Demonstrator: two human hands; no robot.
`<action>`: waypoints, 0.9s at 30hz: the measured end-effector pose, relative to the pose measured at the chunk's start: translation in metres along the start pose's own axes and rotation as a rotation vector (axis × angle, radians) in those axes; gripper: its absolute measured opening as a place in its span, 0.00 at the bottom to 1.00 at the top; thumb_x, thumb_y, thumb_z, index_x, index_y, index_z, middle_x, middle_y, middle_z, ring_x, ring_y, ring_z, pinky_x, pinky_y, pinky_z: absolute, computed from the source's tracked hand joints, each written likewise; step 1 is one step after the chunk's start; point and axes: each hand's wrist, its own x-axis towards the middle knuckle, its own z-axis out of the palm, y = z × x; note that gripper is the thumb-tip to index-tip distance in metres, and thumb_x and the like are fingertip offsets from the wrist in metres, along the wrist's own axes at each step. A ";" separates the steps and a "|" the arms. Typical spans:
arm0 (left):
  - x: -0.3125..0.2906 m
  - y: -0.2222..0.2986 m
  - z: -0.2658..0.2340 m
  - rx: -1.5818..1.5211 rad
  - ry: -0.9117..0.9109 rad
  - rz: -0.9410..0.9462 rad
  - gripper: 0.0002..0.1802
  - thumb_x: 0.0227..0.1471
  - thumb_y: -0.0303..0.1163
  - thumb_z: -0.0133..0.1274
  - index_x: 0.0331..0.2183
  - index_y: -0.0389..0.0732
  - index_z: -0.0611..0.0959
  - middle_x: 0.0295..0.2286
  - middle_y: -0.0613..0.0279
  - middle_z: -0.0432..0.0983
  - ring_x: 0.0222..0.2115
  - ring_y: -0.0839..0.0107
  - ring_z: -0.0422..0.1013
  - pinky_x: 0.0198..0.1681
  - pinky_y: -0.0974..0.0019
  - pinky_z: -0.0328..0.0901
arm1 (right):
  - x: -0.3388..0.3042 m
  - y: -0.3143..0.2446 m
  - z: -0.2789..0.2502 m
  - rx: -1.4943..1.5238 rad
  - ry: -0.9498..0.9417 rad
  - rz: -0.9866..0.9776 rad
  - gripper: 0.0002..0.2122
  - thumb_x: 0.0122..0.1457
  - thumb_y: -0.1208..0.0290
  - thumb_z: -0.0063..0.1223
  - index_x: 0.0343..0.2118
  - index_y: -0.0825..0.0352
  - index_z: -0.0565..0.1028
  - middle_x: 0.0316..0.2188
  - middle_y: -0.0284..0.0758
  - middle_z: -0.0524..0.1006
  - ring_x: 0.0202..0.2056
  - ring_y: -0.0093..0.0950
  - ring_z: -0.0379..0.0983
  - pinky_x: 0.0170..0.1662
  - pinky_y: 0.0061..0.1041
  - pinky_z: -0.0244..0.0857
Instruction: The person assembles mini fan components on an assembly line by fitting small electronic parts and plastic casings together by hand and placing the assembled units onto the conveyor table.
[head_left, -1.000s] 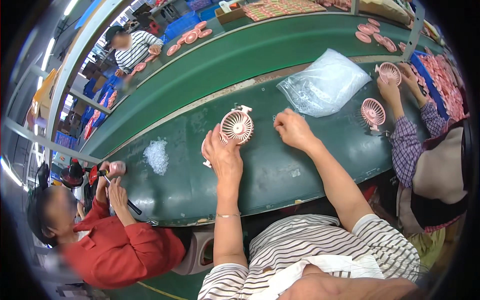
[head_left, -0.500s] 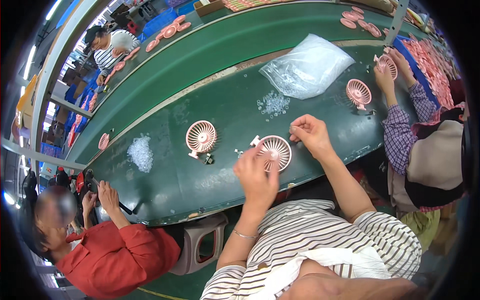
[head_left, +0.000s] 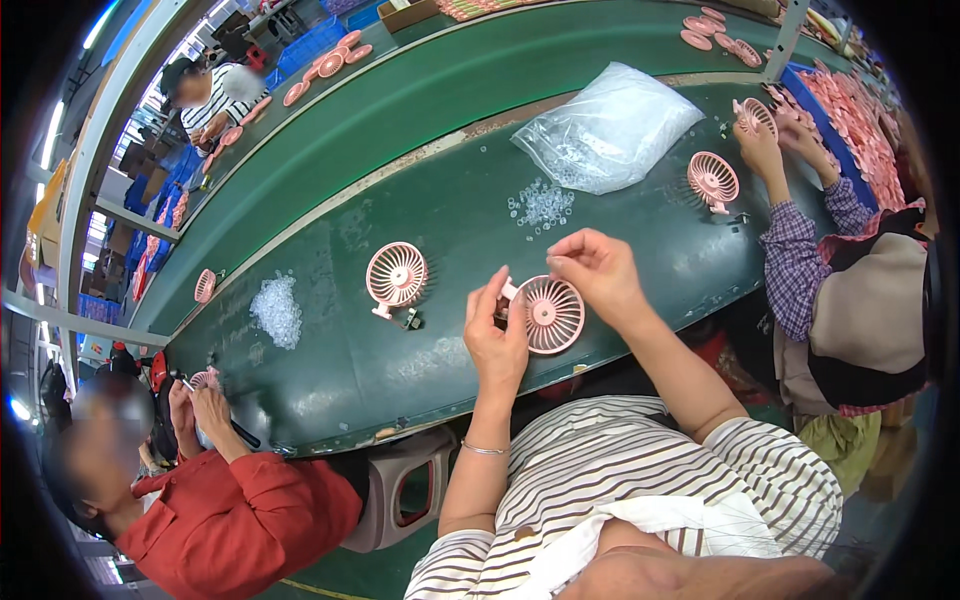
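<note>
Pink plastic is curving into the slatted round fan housing (head_left: 548, 314) that we are holding near the table's front edge, just ahead of our striped shirt. Our left hand (head_left: 494, 330) is closing thumb and fingers around the small stem on its upper left side. Our right hand (head_left: 603, 278) is hovering by the upper rim, thumb and forefinger drawing into a narrow pinch; we are not managing to tell whether something tiny is sitting between the tips.

Beyond it, small clear rings (head_left: 541, 206) are lying loose on the green table (head_left: 345, 385), close to a clear plastic bag (head_left: 625, 130) that is bulging with pale contents. To our left, a second pink fan (head_left: 398, 277) is standing with its stem toward us, and farther left another clear heap (head_left: 276, 312) is resting. On our right, a third pink fan (head_left: 713, 178) is sitting near a co-worker in checked sleeves (head_left: 797, 245), who is holding a similar pink piece (head_left: 757, 113) beside a blue crate (head_left: 838, 140).
</note>
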 end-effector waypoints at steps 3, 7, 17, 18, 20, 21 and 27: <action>-0.009 -0.008 0.009 -0.198 0.026 -0.011 0.18 0.49 0.23 0.56 0.45 0.36 0.77 0.34 0.61 0.75 0.33 0.79 0.70 0.35 0.75 0.66 | -0.008 0.010 0.020 -0.250 0.052 -0.229 0.05 0.52 0.80 0.54 0.33 0.71 0.74 0.27 0.30 0.76 0.28 0.16 0.71 0.33 0.16 0.67; -0.010 -0.004 0.011 -0.436 0.042 -0.124 0.16 0.51 0.23 0.55 0.44 0.34 0.76 0.34 0.61 0.76 0.33 0.81 0.70 0.37 0.77 0.67 | -0.008 0.019 0.020 -0.073 0.107 -0.127 0.05 0.53 0.80 0.55 0.33 0.72 0.74 0.28 0.31 0.76 0.29 0.16 0.71 0.33 0.16 0.67; -0.007 -0.012 0.015 -0.376 0.091 -0.004 0.13 0.47 0.22 0.58 0.37 0.35 0.74 0.32 0.59 0.75 0.33 0.76 0.72 0.37 0.74 0.67 | -0.004 0.016 0.016 0.048 0.119 -0.108 0.04 0.53 0.83 0.55 0.31 0.72 0.74 0.29 0.30 0.75 0.29 0.16 0.70 0.33 0.14 0.66; -0.008 -0.010 0.017 -0.379 0.089 -0.006 0.13 0.47 0.22 0.58 0.37 0.35 0.74 0.32 0.59 0.75 0.33 0.76 0.72 0.37 0.74 0.67 | -0.003 0.012 0.013 0.075 0.115 -0.021 0.04 0.52 0.83 0.55 0.32 0.72 0.75 0.28 0.30 0.75 0.28 0.15 0.70 0.33 0.14 0.66; -0.009 -0.002 0.020 -0.379 0.095 0.007 0.14 0.47 0.23 0.59 0.36 0.35 0.74 0.32 0.57 0.76 0.33 0.75 0.73 0.37 0.73 0.67 | 0.000 0.012 0.008 0.002 0.103 -0.033 0.05 0.52 0.82 0.56 0.33 0.72 0.75 0.27 0.30 0.76 0.27 0.15 0.71 0.32 0.15 0.67; -0.009 -0.001 0.020 -0.381 0.092 0.006 0.14 0.47 0.23 0.59 0.36 0.35 0.74 0.32 0.57 0.76 0.33 0.75 0.73 0.37 0.73 0.67 | 0.000 0.007 0.009 -0.076 0.067 -0.019 0.05 0.52 0.82 0.56 0.33 0.72 0.75 0.27 0.31 0.76 0.28 0.16 0.72 0.32 0.15 0.67; -0.012 0.002 0.019 -0.051 0.107 0.180 0.15 0.43 0.23 0.61 0.34 0.35 0.74 0.32 0.54 0.76 0.31 0.70 0.74 0.35 0.69 0.68 | 0.000 -0.007 0.007 0.076 -0.076 0.158 0.05 0.52 0.80 0.57 0.32 0.73 0.75 0.28 0.34 0.77 0.29 0.18 0.73 0.33 0.16 0.69</action>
